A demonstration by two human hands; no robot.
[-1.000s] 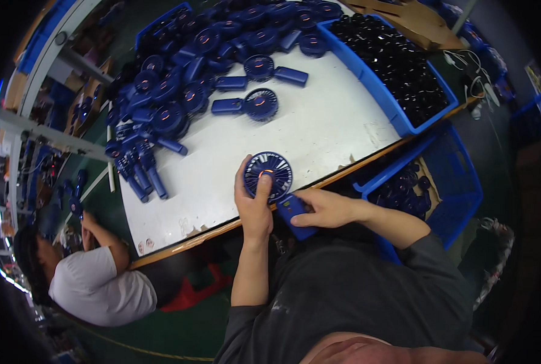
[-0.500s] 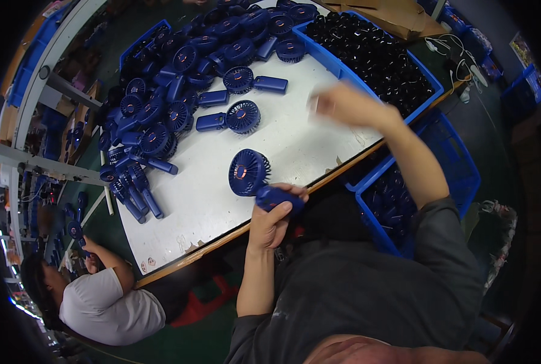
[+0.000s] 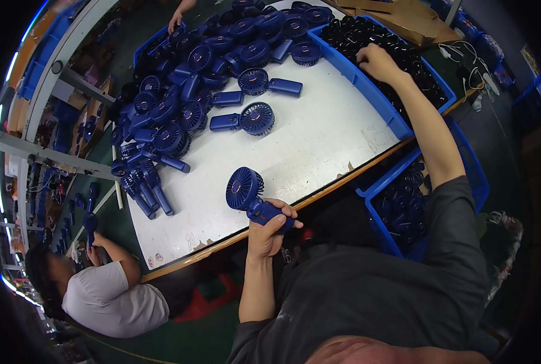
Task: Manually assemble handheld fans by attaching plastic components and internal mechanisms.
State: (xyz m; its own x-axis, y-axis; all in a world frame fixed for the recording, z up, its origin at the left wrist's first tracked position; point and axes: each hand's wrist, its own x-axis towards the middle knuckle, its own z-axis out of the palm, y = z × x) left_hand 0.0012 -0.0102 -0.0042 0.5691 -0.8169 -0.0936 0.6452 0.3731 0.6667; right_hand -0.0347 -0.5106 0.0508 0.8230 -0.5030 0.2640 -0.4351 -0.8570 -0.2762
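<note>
My left hand point(image 3: 269, 229) is wrapped round the handle of a dark blue handheld fan point(image 3: 244, 188), above the near edge of the white table. The fan's round head tilts up and to the left. My right hand point(image 3: 377, 62) is over the blue bin point(image 3: 367, 85) at the far right, among small glossy black parts point(image 3: 404, 51). Its fingers are curled in, and whatever they hold is hidden. Between the hands and the pile, another blue handheld fan point(image 3: 258, 118) lies on the table.
A large pile of blue handheld fans point(image 3: 191, 115) covers the table's far left. Below the right edge stands a blue crate point(image 3: 398, 206) of dark parts. At left a person in a light shirt point(image 3: 109, 297) holds a fan; another person's hand point(image 3: 174, 23) touches the pile's far end.
My right hand has moved away from me, from over the table into the bin of black parts. The fan in my left hand has turned more upright. Another person's hand has appeared beyond the pile.
</note>
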